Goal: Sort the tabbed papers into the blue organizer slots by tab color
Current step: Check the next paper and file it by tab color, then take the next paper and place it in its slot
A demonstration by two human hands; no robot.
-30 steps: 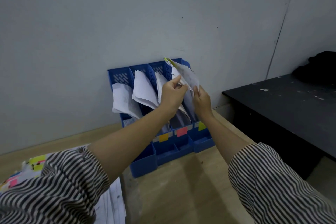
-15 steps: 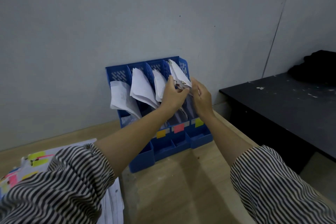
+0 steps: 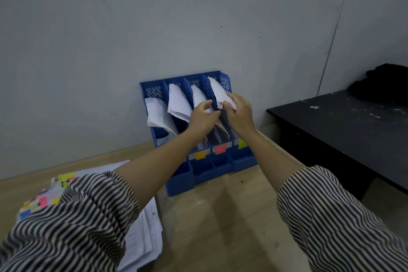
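My right hand (image 3: 239, 112) has its grip pinched on the lower edge of the paper (image 3: 218, 93) that stands in the far right slot of the blue organizer (image 3: 225, 166), which sits on the table (image 3: 220, 216) against the wall; my left hand (image 3: 202, 117) is just beside it with fingers loosely curled, and I cannot tell whether it holds anything. The sheet's long axis runs steeply up and back, top corner toward the wall, bottom edge toward me. The risk I see is that the limp sheet buckles or catches on the divider as I push, or drags its neighbours out of the next slot, since my left hand crowds them. It could also slide under papers already there and crease. The pile of tabbed papers (image 3: 141, 232) near my left sleeve (image 3: 66, 227) is not yet sorted
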